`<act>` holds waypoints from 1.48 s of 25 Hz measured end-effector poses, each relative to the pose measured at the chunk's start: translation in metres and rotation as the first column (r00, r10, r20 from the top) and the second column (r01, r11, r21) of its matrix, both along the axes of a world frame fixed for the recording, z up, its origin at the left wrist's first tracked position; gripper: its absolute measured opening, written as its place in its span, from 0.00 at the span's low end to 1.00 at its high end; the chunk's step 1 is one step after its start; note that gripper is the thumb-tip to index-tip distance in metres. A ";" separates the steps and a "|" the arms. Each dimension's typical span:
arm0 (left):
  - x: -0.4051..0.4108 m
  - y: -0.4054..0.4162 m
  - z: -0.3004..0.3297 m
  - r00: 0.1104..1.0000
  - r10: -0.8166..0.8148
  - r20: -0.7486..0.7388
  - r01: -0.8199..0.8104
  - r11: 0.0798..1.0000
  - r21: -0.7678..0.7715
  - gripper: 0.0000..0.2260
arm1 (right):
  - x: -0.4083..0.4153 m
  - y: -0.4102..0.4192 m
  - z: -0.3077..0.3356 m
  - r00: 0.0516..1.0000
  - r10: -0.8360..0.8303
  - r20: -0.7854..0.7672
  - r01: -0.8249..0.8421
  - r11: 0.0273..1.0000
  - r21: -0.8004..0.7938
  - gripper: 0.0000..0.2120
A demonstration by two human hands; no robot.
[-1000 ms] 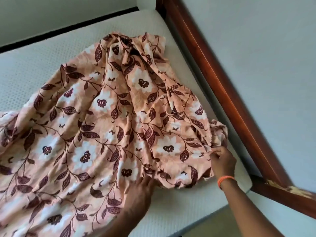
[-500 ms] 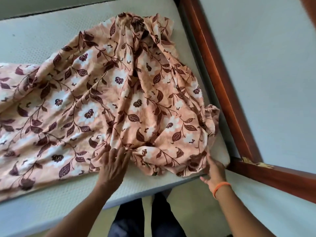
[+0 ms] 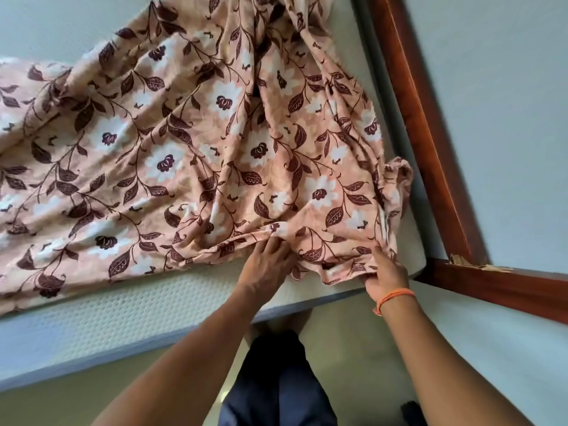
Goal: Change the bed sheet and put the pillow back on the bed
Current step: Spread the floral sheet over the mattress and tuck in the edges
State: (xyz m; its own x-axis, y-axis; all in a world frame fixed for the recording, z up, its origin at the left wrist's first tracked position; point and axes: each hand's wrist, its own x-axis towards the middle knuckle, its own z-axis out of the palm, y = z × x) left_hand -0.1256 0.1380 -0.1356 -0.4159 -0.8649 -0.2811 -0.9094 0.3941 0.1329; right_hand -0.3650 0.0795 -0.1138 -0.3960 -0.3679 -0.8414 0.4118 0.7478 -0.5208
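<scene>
No brand, label or writing can be read anywhere. The peach flowered bed sheet (image 3: 215, 133) lies crumpled over the white mattress (image 3: 123, 315), its near edge bunched close to the mattress's near right corner. The left hand (image 3: 267, 265) rests on that near edge with fingers fairly straight, pressing into the folds; half a second ago it lay further left on the cloth. The right hand (image 3: 384, 272), with an orange band (image 3: 395, 295) at its wrist, now grips the sheet's corner hem, where earlier it was open below the mattress edge. The dark wooden bed frame (image 3: 430, 133) runs along the right, chipped at its near joint. Pale walls surround the bed; a pale floor lies below.
</scene>
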 end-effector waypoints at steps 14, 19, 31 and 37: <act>-0.126 0.045 -0.001 0.992 0.102 -0.079 -0.016 0.701 0.713 0.16 | -0.095 0.082 -0.016 0.499 0.613 -0.612 -0.276 0.782 0.558 0.20; -0.151 0.003 0.002 0.897 0.434 -0.084 -0.363 0.832 0.419 0.14 | -0.072 0.031 -0.005 0.013 0.485 -0.875 -0.739 0.594 0.318 0.26; -0.187 -0.075 -0.006 0.837 0.487 -0.251 -0.393 0.852 0.346 0.19 | -0.105 0.036 -0.014 0.463 0.509 -0.725 -0.650 0.752 0.113 0.13; -0.233 -0.158 -0.012 0.600 0.763 -0.241 -0.591 0.626 0.508 0.18 | -0.096 0.018 -0.038 0.549 0.542 -0.636 -0.615 0.778 0.131 0.16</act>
